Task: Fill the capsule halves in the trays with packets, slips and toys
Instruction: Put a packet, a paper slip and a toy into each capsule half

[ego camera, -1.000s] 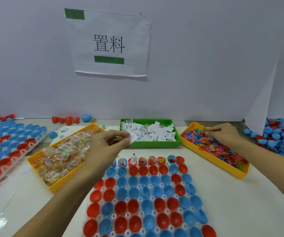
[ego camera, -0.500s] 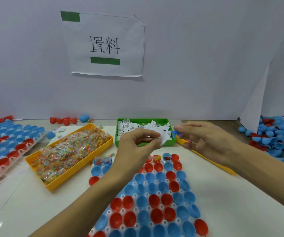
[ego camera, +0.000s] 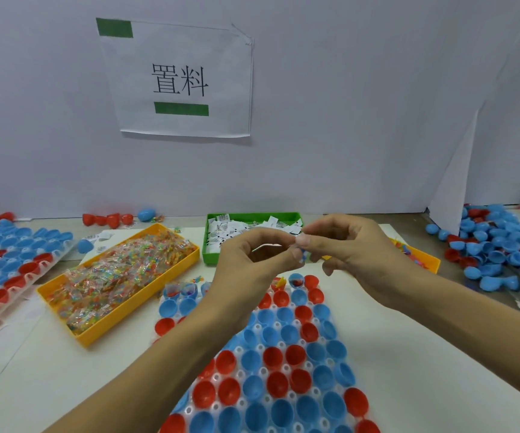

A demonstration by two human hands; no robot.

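Red and blue capsule halves [ego camera: 279, 360] alternate patchily across a clear tray [ego camera: 315, 392]. One yellow bin [ego camera: 177, 287] holds clear packets [ego camera: 118, 273] flecked with many colours, and a green bin [ego camera: 210, 257] holds white slips [ego camera: 230, 228] printed black. The white wall sign [ego camera: 179, 79] bears black characters and two green bars.

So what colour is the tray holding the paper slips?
Green. The tray with the slips shows best in the head view.

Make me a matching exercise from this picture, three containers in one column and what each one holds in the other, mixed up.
Things:
1. green plastic bin
2. long yellow plastic bin on the left
3. clear plastic grid tray in front

Contents:
A. red and blue capsule halves
B. white paper slips
C. clear packets of coloured bits

Pairs: 1-B, 2-C, 3-A
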